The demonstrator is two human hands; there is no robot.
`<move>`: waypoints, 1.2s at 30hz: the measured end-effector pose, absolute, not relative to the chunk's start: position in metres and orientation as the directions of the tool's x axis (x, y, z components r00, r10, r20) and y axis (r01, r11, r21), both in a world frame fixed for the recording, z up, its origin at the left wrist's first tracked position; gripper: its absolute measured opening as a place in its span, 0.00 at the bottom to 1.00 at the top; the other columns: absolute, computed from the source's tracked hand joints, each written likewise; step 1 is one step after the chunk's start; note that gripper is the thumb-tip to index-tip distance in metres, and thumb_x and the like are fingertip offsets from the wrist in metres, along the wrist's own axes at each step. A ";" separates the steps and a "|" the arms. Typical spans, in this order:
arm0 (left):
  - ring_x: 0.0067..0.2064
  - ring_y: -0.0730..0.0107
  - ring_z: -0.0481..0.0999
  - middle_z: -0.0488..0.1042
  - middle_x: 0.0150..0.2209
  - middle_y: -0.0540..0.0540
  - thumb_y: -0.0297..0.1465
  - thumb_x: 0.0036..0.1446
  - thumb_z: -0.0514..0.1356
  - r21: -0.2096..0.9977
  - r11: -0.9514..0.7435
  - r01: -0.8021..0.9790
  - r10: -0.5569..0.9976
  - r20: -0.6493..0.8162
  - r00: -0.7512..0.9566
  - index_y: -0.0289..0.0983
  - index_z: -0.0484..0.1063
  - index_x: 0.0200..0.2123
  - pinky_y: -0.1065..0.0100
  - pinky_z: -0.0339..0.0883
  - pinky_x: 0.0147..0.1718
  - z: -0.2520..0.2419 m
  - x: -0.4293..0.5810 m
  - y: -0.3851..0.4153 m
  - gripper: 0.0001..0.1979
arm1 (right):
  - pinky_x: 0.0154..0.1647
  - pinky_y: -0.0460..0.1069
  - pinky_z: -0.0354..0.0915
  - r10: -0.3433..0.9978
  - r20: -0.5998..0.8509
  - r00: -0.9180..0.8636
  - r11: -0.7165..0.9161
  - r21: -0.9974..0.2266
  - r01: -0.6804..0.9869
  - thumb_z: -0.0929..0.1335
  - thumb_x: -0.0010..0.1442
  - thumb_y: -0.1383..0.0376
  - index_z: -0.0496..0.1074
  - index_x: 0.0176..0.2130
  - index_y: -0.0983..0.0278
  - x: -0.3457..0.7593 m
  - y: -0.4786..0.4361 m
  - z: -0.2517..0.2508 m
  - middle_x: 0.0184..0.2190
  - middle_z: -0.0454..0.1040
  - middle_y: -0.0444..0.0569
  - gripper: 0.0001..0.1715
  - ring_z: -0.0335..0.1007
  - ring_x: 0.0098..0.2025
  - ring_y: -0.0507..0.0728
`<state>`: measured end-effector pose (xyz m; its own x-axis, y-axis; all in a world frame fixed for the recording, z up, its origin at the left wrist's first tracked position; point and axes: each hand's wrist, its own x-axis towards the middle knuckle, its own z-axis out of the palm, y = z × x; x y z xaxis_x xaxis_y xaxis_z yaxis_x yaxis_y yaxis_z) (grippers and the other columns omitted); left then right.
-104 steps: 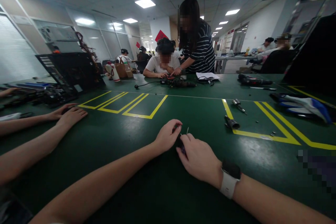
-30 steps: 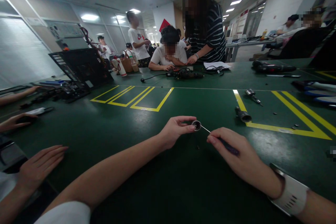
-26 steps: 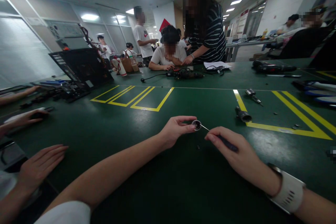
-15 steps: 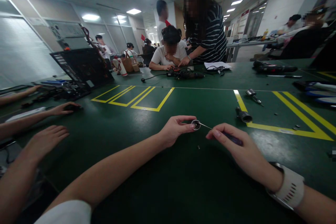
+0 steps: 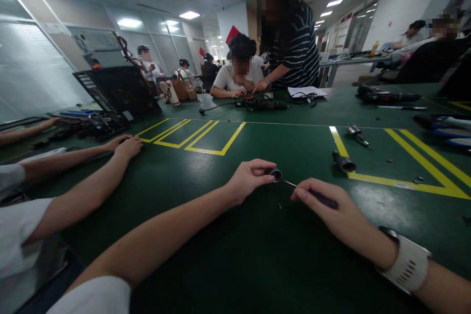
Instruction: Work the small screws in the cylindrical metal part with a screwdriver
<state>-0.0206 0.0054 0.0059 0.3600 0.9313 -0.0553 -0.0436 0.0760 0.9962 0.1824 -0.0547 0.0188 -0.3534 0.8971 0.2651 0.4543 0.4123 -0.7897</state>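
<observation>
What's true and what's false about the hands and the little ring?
1. The left hand pinches a small ring. True.
2. The right hand holds a hammer. False: it holds a thin screwdriver, with its tip at the ring.
3. There is a white watch on the right wrist. True.
4. The table is red. False: it is green, with yellow lines.
</observation>
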 end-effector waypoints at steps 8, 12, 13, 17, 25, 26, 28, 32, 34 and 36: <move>0.38 0.67 0.78 0.79 0.35 0.43 0.24 0.40 0.69 0.991 0.132 -0.031 0.931 -0.113 0.348 0.32 0.73 0.41 0.59 0.66 0.48 0.007 -0.019 0.003 0.21 | 0.34 0.51 0.64 0.833 0.342 -0.435 0.545 -0.648 0.533 0.61 0.62 0.63 0.70 0.34 0.61 0.179 -0.057 0.012 0.30 0.72 0.47 0.10 0.67 0.33 0.55; 0.39 0.67 0.78 0.79 0.36 0.43 0.23 0.40 0.68 0.995 0.093 -0.039 0.933 -0.073 0.352 0.33 0.74 0.40 0.59 0.65 0.49 0.006 -0.019 0.002 0.19 | 0.34 0.52 0.64 0.839 0.348 -0.417 0.539 -0.633 0.556 0.61 0.61 0.63 0.70 0.33 0.61 0.175 -0.057 0.010 0.30 0.72 0.47 0.10 0.68 0.32 0.56; 0.39 0.66 0.78 0.79 0.36 0.44 0.23 0.41 0.68 0.996 0.078 -0.044 0.934 -0.058 0.354 0.33 0.74 0.40 0.58 0.65 0.49 0.005 -0.019 0.002 0.19 | 0.34 0.51 0.64 0.852 0.333 -0.404 0.516 -0.666 0.539 0.62 0.61 0.63 0.70 0.33 0.61 0.175 -0.057 0.010 0.30 0.72 0.47 0.10 0.68 0.32 0.55; 0.40 0.66 0.77 0.78 0.37 0.44 0.22 0.41 0.67 0.998 0.046 -0.047 0.935 -0.026 0.353 0.34 0.74 0.39 0.58 0.65 0.50 0.004 -0.019 0.002 0.17 | 0.35 0.50 0.65 0.928 0.192 -0.320 0.326 -0.837 0.441 0.61 0.62 0.58 0.71 0.33 0.61 0.177 -0.054 0.012 0.31 0.74 0.46 0.13 0.70 0.35 0.55; 0.41 0.66 0.77 0.78 0.37 0.45 0.23 0.43 0.67 0.998 0.059 -0.039 0.934 -0.041 0.354 0.35 0.73 0.41 0.58 0.64 0.50 0.001 -0.022 0.005 0.18 | 0.33 0.49 0.65 0.918 0.216 -0.333 0.352 -0.830 0.432 0.61 0.61 0.58 0.71 0.33 0.61 0.176 -0.058 0.013 0.31 0.74 0.45 0.13 0.71 0.33 0.55; 0.42 0.66 0.77 0.78 0.37 0.45 0.23 0.43 0.67 0.997 0.060 -0.041 0.931 -0.041 0.363 0.35 0.73 0.41 0.58 0.64 0.50 0.000 -0.023 0.006 0.18 | 0.32 0.49 0.65 0.915 0.234 -0.329 0.368 -0.821 0.437 0.61 0.61 0.58 0.71 0.33 0.61 0.176 -0.058 0.013 0.31 0.74 0.45 0.13 0.71 0.33 0.55; 0.42 0.66 0.77 0.78 0.38 0.45 0.23 0.44 0.66 0.997 0.061 -0.049 0.925 -0.038 0.378 0.35 0.73 0.42 0.58 0.64 0.51 -0.001 -0.024 0.007 0.18 | 0.32 0.49 0.65 0.914 0.257 -0.313 0.381 -0.808 0.450 0.61 0.61 0.59 0.71 0.33 0.61 0.175 -0.059 0.012 0.31 0.74 0.46 0.12 0.70 0.33 0.55; 0.44 0.67 0.75 0.74 0.45 0.44 0.22 0.42 0.67 0.996 0.039 -0.075 0.924 -0.007 0.383 0.35 0.74 0.40 0.58 0.63 0.52 -0.003 -0.023 0.007 0.18 | 0.32 0.49 0.65 0.913 0.270 -0.307 0.389 -0.803 0.451 0.61 0.61 0.59 0.71 0.32 0.61 0.175 -0.057 0.011 0.29 0.74 0.45 0.12 0.70 0.32 0.55; 0.45 0.67 0.75 0.72 0.47 0.44 0.21 0.41 0.67 0.996 0.028 -0.083 0.925 0.005 0.380 0.35 0.74 0.39 0.59 0.63 0.52 -0.003 -0.022 0.008 0.18 | 0.33 0.49 0.65 0.916 0.245 -0.319 0.372 -0.816 0.441 0.61 0.61 0.58 0.71 0.33 0.61 0.176 -0.057 0.010 0.30 0.74 0.45 0.13 0.71 0.33 0.55; 0.45 0.67 0.75 0.72 0.47 0.43 0.21 0.41 0.67 0.996 0.024 -0.087 0.927 0.010 0.374 0.35 0.75 0.39 0.58 0.63 0.52 -0.002 -0.022 0.008 0.18 | 0.33 0.50 0.65 0.924 0.206 -0.322 0.336 -0.838 0.431 0.61 0.61 0.58 0.71 0.32 0.61 0.177 -0.056 0.011 0.30 0.74 0.45 0.14 0.71 0.33 0.55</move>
<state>-0.0224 0.0077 -0.0022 0.3737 0.9275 0.0104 -0.0873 0.0240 0.9959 0.1769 -0.0564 0.0107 -0.3215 0.9242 0.2061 0.4305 0.3365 -0.8375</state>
